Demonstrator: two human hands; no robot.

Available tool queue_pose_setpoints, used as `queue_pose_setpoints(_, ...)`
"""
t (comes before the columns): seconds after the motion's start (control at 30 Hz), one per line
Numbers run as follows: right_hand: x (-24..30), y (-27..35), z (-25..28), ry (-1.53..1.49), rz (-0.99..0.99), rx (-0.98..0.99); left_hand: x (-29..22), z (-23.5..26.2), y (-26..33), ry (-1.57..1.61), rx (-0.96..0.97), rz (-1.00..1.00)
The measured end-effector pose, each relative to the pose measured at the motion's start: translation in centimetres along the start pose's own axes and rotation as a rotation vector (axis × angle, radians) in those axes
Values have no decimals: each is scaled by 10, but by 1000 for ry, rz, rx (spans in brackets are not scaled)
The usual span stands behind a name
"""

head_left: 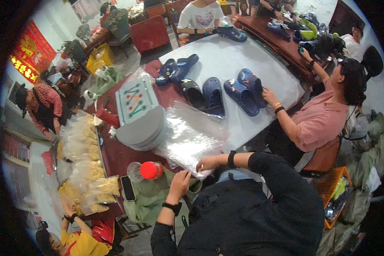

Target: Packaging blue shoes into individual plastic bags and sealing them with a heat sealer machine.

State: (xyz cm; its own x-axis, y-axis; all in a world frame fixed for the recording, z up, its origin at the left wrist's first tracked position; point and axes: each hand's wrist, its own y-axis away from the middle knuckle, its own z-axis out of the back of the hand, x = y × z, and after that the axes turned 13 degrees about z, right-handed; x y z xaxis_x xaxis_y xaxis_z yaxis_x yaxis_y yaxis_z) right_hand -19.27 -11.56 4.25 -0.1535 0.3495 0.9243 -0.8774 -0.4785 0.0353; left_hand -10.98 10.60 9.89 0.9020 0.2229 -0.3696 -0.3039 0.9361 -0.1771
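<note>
A clear, shiny plastic bag (192,132) lies at the table's near side, one corner toward me. My right hand (207,164) is closed on that near corner. Just to the left, my left hand (180,184) has its fingers drawn together at the bag's edge; the fingertips are small and partly hidden. Beyond the bag stand dark navy clogs, among them a single clog (213,94) and a darker one (193,93). At the bag's left is a stack of grey, round-ended sheets (141,123), its top printed with green and orange shapes.
Left of my hands are a red-lidded jar (151,170), a clear cup (135,171) and a phone (128,188). Filled clear bags (89,166) line the left side. A co-worker's hand (270,97) touches a charm-covered clog pair (242,97). An orange crate (335,194) stands at right.
</note>
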Motion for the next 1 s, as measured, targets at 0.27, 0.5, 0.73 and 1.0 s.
queue_pose_setpoints(0.27, -20, 95, 57, 107, -298, -378, -4, -69, -101, -271, 298, -271)
queue_pose_setpoints(0.5, -43, 136, 90, 202, -415, -909, -15, -99, -116, -250, 697, 378)
queue_pose_setpoints(0.73, -82, 175, 193, 912, -776, -1364, -30, -123, -91, -299, 609, 513)
queue_pose_setpoints(1.0, -128, 192, 255, 433, -986, -1248, -43, -129, -101, -231, 597, 713)
